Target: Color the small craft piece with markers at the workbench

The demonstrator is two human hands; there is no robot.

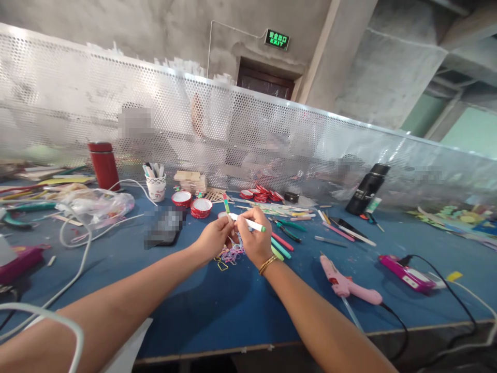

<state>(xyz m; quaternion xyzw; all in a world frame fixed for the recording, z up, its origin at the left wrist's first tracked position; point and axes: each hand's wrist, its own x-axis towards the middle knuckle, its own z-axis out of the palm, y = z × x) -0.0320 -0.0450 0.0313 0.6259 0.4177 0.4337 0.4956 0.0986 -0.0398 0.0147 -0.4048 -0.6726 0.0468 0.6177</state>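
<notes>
Both my hands meet above the middle of the blue table (pixel 217 305). My left hand (pixel 213 237) pinches a small green stick (pixel 226 205) that stands up between its fingers. My right hand (pixel 254 238), with a gold bracelet on the wrist, is closed around a white marker with a green tip (pixel 248 223), its other end touching the stick. Under the hands lies a small heap of coloured paper clips (pixel 230 255).
A pink glue gun (pixel 347 285) lies to the right, a magenta device (pixel 407 272) further right. Red tape rolls (pixel 201 207), a pen cup (pixel 156 185), a red flask (pixel 103 165), a black bottle (pixel 367 189) and loose pens stand behind. A perforated metal screen (pixel 272 140) closes the back.
</notes>
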